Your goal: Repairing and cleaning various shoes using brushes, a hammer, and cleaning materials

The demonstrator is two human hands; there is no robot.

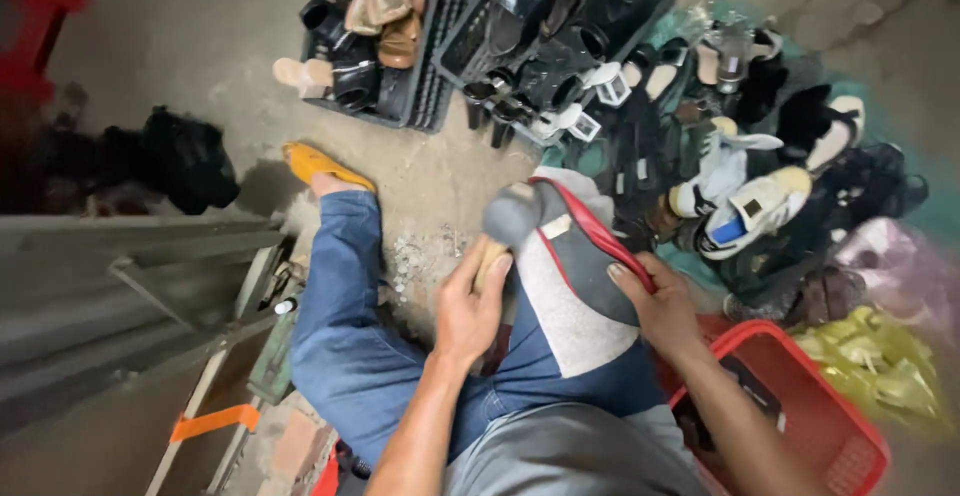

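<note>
The person sat low with a grey shoe with a red-trimmed rim and pale sole [570,256] resting across their blue-jeaned legs [350,336]. The left hand [468,306] was clenched around a short tan wooden handle [490,261], whose grey, blurred head [512,214] lay against the toe end of the shoe; I could not tell what kind of tool it was. The right hand [660,306] grasped the shoe at its red rim, fingers curled over the edge and thumb on top, steadying it on the knee.

To my eye the work would go best with the right hand keeping the shoe pinned against the thigh, so the tool's head could press squarely without the shoe rolling, and with short strokes kept clear of the gripping fingers.

Room was tight. A red plastic basket [800,406] sat just beside the right forearm, and a heap of mixed shoes and sandals [760,166] crowded the floor beyond the right knee. Two dark plastic crates of footwear [430,86] stood further out in front. On the left, grey metal framing [130,276] ran close along the leg, whose foot wore an orange sandal [315,164]. The only bare concrete floor [430,186] lay straight ahead between the knees and the crates.
</note>
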